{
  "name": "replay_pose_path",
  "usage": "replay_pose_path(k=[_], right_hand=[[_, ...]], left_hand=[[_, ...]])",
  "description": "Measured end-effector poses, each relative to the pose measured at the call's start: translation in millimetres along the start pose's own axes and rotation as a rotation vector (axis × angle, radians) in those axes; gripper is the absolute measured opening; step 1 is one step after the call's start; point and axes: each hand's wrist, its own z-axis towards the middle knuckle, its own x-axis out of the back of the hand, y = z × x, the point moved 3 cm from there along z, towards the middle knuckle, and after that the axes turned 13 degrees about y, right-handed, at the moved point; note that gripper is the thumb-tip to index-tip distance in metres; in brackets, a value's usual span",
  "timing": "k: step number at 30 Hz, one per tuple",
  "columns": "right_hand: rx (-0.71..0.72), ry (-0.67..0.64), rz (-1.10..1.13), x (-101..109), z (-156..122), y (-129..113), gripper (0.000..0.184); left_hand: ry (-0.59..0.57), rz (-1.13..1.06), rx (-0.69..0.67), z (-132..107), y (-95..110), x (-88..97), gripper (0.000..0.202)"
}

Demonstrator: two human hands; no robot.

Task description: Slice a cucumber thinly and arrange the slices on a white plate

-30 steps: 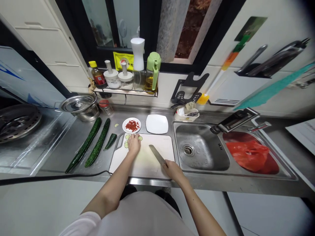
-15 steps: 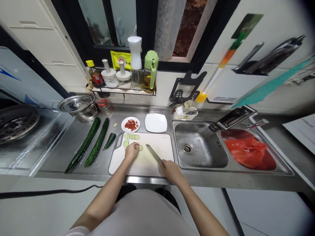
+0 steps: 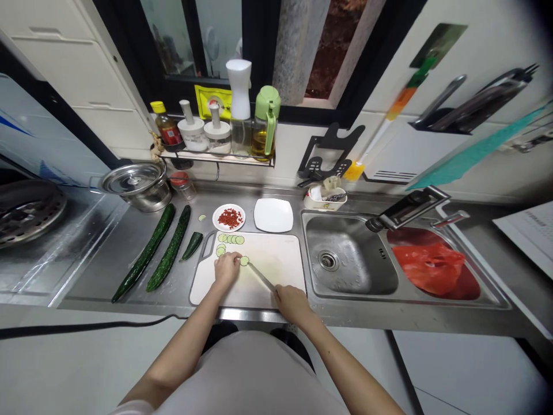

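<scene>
A white cutting board (image 3: 280, 256) lies on the steel counter in front of me. Several thin cucumber slices (image 3: 228, 239) sit along its far left edge. My left hand (image 3: 226, 268) rests on the board's left part with curled fingers pressed on a cucumber piece that is mostly hidden under it; one slice (image 3: 244, 260) lies just right of its fingertips. My right hand (image 3: 291, 302) grips the handle of a knife (image 3: 261, 277), whose blade points up-left toward my left hand.
Two whole cucumbers (image 3: 149, 252) and a short cucumber end (image 3: 192, 245) lie left of the board. A dish of red chopped chilli (image 3: 228, 218) and a white plate (image 3: 273, 215) sit behind it. The sink (image 3: 345, 262) is to the right, a steel pot (image 3: 136, 184) far left.
My left hand has drawn back from the board's far edge toward me, uncovering the row of slices. The knife has moved left, close to my left hand.
</scene>
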Motion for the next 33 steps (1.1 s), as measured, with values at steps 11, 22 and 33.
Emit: replay_pose_path(k=[11,22,33], right_hand=[[0.005,-0.005,0.001,2.5,0.4,-1.6,0.033],[0.004,-0.004,0.003,1.1,1.8,-1.8,0.034],[0.023,-0.046,-0.012,1.3,4.8,-2.6,0.029]], left_hand=[[-0.029,0.001,0.023,-2.4,1.2,2.4,0.025],[-0.022,-0.007,0.019,-3.1,1.9,3.9,0.023],[-0.014,-0.005,0.016,-2.9,1.1,4.9,0.021]])
